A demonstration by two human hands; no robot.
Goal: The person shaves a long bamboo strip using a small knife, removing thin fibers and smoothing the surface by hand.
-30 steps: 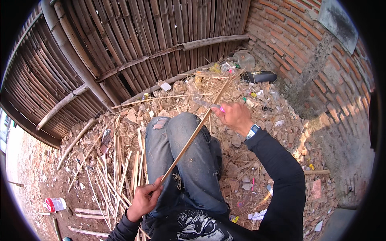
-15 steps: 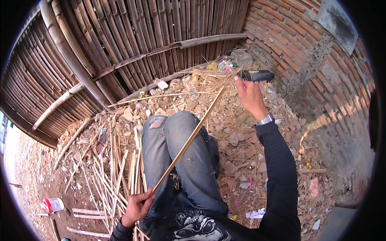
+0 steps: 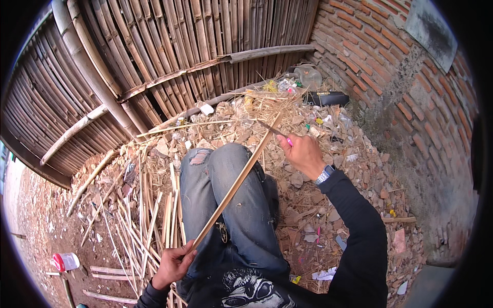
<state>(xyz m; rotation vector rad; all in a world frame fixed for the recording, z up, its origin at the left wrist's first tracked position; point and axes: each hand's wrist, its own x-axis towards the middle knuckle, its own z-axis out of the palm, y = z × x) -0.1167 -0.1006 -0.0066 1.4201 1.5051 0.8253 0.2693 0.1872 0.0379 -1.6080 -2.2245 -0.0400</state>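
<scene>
A long pale bamboo strip (image 3: pixel 231 192) slants across my jeans from lower left to upper right. My left hand (image 3: pixel 176 263) grips its near end beside my left thigh. In my right hand (image 3: pixel 304 155) is a knife (image 3: pixel 269 128) with a pink handle, its dark blade lying across the strip close to the far end. My fingers are wrapped round the handle, so only a bit of pink shows. Whether the edge bites into the bamboo I cannot tell.
Several split bamboo strips (image 3: pixel 149 226) lie at my left. Ahead stand a bamboo-slat wall (image 3: pixel 179 36) and, at right, a brick wall (image 3: pixel 370 51). Rubble, shavings (image 3: pixel 267 102) and a black case (image 3: pixel 327 98) are on the ground. A red-and-white tub (image 3: pixel 65 262) sits far left.
My right hand has come down and left from beyond the strip's far end, bringing the knife blade onto the bamboo. My left hand and the strip have barely shifted.
</scene>
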